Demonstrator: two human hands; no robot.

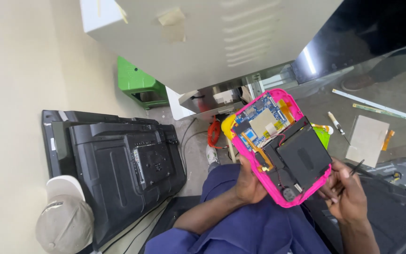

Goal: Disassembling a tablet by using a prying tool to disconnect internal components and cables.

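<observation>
I hold an opened pink tablet (291,102) with its back cover off, showing a blue circuit board, orange flex cables and a flat black battery (303,157). My left hand (250,182) grips the tablet's lower left edge from beneath. At the lower right corner of the tablet, my right hand (346,193) pinches a thin dark tool (356,168), its tip pointing up and right. My lap in blue clothing (254,226) is below the tablet.
A black television back panel (118,164) leans by the wall at left, with a beige cap (64,221) beside it. A green stool (139,84), a white metal cabinet (222,37), orange cable (214,134), and a glass table (377,94) with a pen and a board are around me.
</observation>
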